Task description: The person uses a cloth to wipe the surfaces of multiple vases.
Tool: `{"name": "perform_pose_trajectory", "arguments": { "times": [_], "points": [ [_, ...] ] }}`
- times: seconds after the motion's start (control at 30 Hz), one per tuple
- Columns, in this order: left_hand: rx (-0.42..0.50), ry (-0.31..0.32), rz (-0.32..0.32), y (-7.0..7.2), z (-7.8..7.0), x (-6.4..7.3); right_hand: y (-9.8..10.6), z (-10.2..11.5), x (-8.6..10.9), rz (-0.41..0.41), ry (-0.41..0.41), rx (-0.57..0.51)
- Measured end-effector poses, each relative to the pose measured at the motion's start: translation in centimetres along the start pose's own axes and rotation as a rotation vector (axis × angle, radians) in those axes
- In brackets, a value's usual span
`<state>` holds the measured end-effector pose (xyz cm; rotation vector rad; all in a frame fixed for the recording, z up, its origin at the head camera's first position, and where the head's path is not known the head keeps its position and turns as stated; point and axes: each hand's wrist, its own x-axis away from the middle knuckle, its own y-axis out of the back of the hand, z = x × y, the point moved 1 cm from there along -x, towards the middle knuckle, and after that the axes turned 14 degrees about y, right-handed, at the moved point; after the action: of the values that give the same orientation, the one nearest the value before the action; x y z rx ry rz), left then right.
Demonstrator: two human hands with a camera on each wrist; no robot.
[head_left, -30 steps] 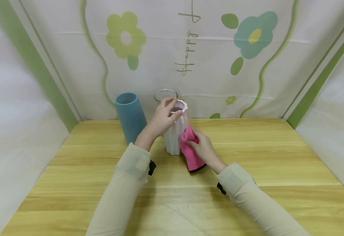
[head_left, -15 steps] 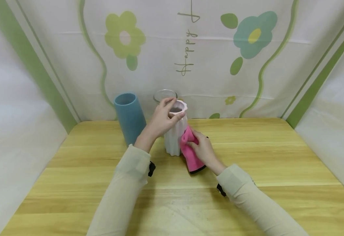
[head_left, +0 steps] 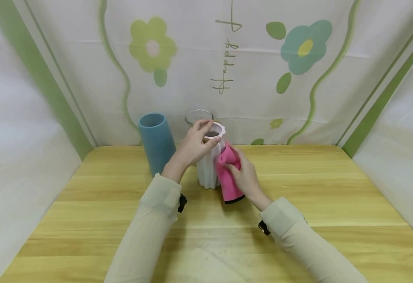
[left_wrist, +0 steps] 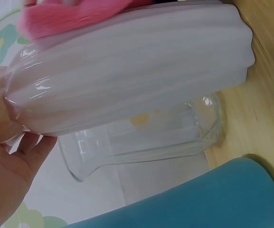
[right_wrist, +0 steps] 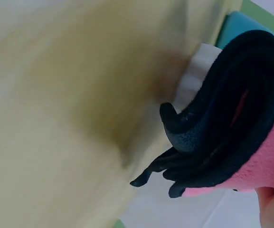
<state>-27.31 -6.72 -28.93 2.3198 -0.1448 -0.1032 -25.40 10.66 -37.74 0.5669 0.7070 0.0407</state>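
A white ribbed vase [head_left: 206, 173] stands upright on the table, its scalloped mouth facing up. My left hand [head_left: 196, 142] grips it round the neck, thumb at the near side and fingers at the far side. Folded in my right hand [head_left: 246, 176] is a pink cloth [head_left: 228, 181] with a black edging, pressed to the right side of the vase. The left wrist view shows the cloth lying along the vase's wall [left_wrist: 127, 76]. In the right wrist view the cloth's black edge [right_wrist: 250, 57] hangs in several layers.
To the left stands a tall blue vase [head_left: 156, 145]. Close behind the white vase is a clear glass vase [left_wrist: 151, 147], mostly hidden in the head view. A flower-printed curtain [head_left: 248, 106] rises at the back edge of the wooden table [head_left: 206, 243].
My right hand and the pink cloth have moved slightly up along the white vase's side. The left hand keeps its grip on the neck. The head view has shifted a little.
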Motion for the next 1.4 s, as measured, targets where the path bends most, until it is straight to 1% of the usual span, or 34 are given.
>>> {"name": "perform_pose_trajectory", "arguments": {
  "times": [0.13, 0.23, 0.3, 0.43, 0.5, 0.57, 0.67, 0.8, 0.97, 1.1, 1.2, 1.3, 1.4],
  "points": [
    [-0.028, -0.006, -0.007, 0.1, 0.0, -0.1, 0.6, 0.8, -0.8, -0.055, 0.034, 0.014],
    [-0.034, -0.012, -0.009, 0.0, 0.0, -0.1, 0.9, 1.3, -1.2, -0.078, 0.064, 0.003],
    [-0.011, -0.016, 0.002, 0.0, 0.1, -0.1, 1.0, 1.6, -1.4, -0.088, 0.090, -0.015],
    [0.090, -0.020, 0.054, 0.0, 0.4, -0.2, 0.9, 1.9, -1.4, -0.090, 0.120, -0.032],
    [0.124, -0.025, 0.074, 0.1, 0.5, -0.3, 0.8, 1.9, -1.4, -0.086, 0.132, -0.035],
    [0.151, -0.029, 0.087, 0.1, 0.6, -0.4, 0.8, 1.9, -1.3, -0.071, 0.135, -0.035],
    [0.175, -0.027, 0.096, 0.0, 0.8, -0.5, 0.6, 1.8, -1.4, -0.024, 0.125, -0.040],
    [0.194, -0.022, 0.090, -0.1, 0.9, -0.6, 0.6, 1.7, -1.4, 0.042, 0.099, -0.058],
    [0.188, -0.026, 0.066, -0.2, 0.8, -0.7, 0.7, 1.2, -1.4, 0.068, 0.103, -0.034],
    [0.160, -0.027, 0.023, -0.3, 0.7, -0.7, 0.6, 0.7, -1.0, 0.087, 0.098, -0.027],
    [0.155, -0.008, -0.001, -0.5, 0.6, -0.7, 0.3, 0.1, -0.5, 0.107, 0.078, -0.023],
    [0.178, 0.009, 0.002, -0.6, 0.6, -0.7, 0.0, -0.6, 0.1, 0.139, 0.043, -0.011],
    [0.190, 0.011, 0.013, -0.8, 0.6, -0.7, -0.4, -1.2, 0.6, 0.176, 0.023, 0.000]
  ]
}}
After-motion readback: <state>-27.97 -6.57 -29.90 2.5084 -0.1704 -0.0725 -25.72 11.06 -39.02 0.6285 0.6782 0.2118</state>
